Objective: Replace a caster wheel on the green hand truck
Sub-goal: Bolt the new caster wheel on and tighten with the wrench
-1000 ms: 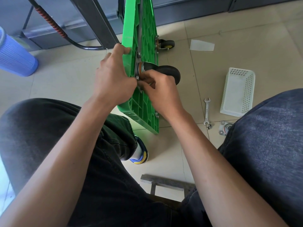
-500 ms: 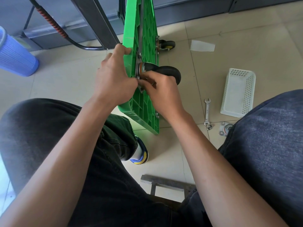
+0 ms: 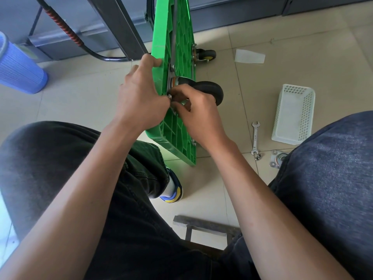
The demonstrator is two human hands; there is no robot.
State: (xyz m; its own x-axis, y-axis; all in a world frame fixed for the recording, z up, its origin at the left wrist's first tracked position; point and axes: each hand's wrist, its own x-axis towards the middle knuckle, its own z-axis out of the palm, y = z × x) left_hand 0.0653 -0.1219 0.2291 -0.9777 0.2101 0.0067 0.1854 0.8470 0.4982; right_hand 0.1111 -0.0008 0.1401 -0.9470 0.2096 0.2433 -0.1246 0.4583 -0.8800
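Caster wheel (image 3: 210,91) plate: right hand (image 3: 198,116) pinches a fastener there in a narrow grip; left hand (image 3: 139,98) clasps the green hand truck (image 3: 177,37) edge.

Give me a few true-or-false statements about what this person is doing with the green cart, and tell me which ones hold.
1. The green cart stands on its edge on the floor. True.
2. The wrench is in the right hand. False: it lies on the floor beside the white basket.
3. The left hand grips the cart's edge. True.
4. The right hand's fingers work at the base of the black caster. True.
5. The basket stands on the person's lap. False: it sits on the tiles.
6. The cart has no other wheel. False: a second caster shows farther back.
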